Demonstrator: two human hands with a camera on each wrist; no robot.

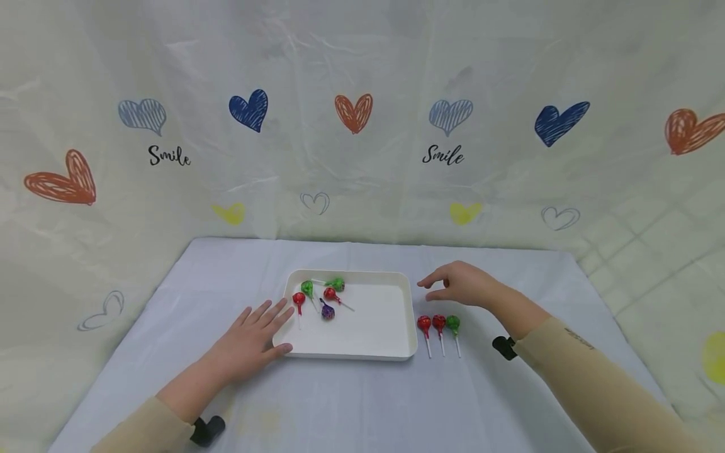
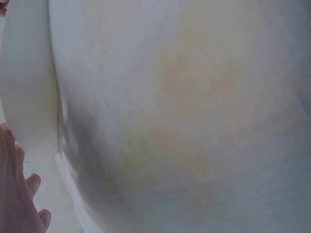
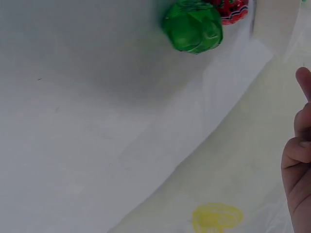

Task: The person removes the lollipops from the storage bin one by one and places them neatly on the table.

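My left hand [image 1: 257,330] lies over the left edge of a white tray [image 1: 374,343], fingers straight and spread, holding nothing. Inside that tray, towards its left, are several wrapped lollipops: two green, two red and a purple lollipop [image 1: 327,312]. Just right of the tray, two red lollipops and a green lollipop [image 1: 453,322] lie in a row, sticks towards me. Above this row hovers my right hand [image 1: 467,284], thumb and index finger apart with nothing between them. In the right wrist view its fingers [image 3: 297,153] are at the right edge, away from the green wrapper.
A white cloth [image 1: 362,409] covers the table. Behind it hangs a pale curtain [image 1: 362,63] printed with hearts and "Smile". Dark wrist cameras sit at both cuffs, the left camera [image 1: 207,431] low over the cloth.
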